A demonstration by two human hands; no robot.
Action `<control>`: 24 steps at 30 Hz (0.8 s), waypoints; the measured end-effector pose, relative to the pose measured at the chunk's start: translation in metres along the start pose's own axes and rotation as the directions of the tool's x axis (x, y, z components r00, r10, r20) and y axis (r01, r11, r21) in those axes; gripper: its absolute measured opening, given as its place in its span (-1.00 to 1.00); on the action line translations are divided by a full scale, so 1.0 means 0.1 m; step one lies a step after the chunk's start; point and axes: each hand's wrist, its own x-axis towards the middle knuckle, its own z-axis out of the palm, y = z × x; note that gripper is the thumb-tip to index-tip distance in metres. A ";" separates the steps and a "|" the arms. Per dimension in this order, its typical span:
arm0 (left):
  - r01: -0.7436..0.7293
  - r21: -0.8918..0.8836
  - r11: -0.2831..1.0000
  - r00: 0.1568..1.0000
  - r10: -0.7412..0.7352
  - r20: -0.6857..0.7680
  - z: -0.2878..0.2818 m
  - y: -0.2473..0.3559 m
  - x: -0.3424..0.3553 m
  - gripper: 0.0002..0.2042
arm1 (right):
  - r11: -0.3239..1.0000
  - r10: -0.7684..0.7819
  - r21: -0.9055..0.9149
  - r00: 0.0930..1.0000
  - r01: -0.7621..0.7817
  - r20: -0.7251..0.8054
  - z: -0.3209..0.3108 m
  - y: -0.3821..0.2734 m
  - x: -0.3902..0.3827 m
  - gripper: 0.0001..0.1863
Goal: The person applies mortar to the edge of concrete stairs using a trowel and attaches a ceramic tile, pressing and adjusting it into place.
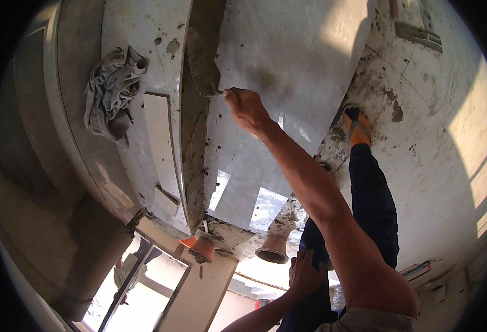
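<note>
My right hand [247,112] is closed around the handle of a trowel [201,69], whose blade is smeared with grey mortar. The blade lies against a narrow, mortar-coated strip [194,124] beside a broad, glossy grey slab [265,61]. Reaching across that slab, my right forearm hides part of its surface. My left hand [307,271] rests on my dark-trousered leg near the knee, its fingers loosely bent and partly hidden, with nothing visible in them.
Left of the strip, a crumpled grey cloth [113,94] and a long, pale tile piece [159,133] lie on a ledge. Mortar-stained buckets [272,249] stand below the slab. My sandalled foot [357,124] is on the spattered floor at right. Another person [130,274] shows beyond the opening.
</note>
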 end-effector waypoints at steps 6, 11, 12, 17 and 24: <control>-0.010 0.018 1.000 1.000 0.010 0.008 -0.01 -0.01 0.01 -0.40 | 0.997 -0.052 -0.056 0.999 0.052 0.002 0.24 0.25 -0.34 -0.51; -0.012 0.012 1.000 1.000 0.012 0.004 -0.03 -0.03 0.01 -0.40 | 0.999 -0.033 -0.006 0.999 0.033 0.039 0.36 0.46 -0.73 -0.52; -0.007 0.002 1.000 1.000 0.007 -0.002 -0.05 -0.01 0.01 -0.40 | 0.999 -0.047 0.024 0.999 0.047 0.019 0.34 0.47 -0.74 -0.52; -0.038 -0.011 0.999 0.999 0.038 0.035 -0.01 -0.13 0.04 -0.39 | 0.965 0.069 0.262 0.987 -0.028 -0.147 0.26 0.25 -0.13 -0.47; -0.087 -0.103 0.991 0.996 0.089 0.016 0.00 -0.22 -0.08 -0.32 | 0.823 0.335 0.512 0.939 -0.247 -0.085 0.51 -0.48 0.20 -0.49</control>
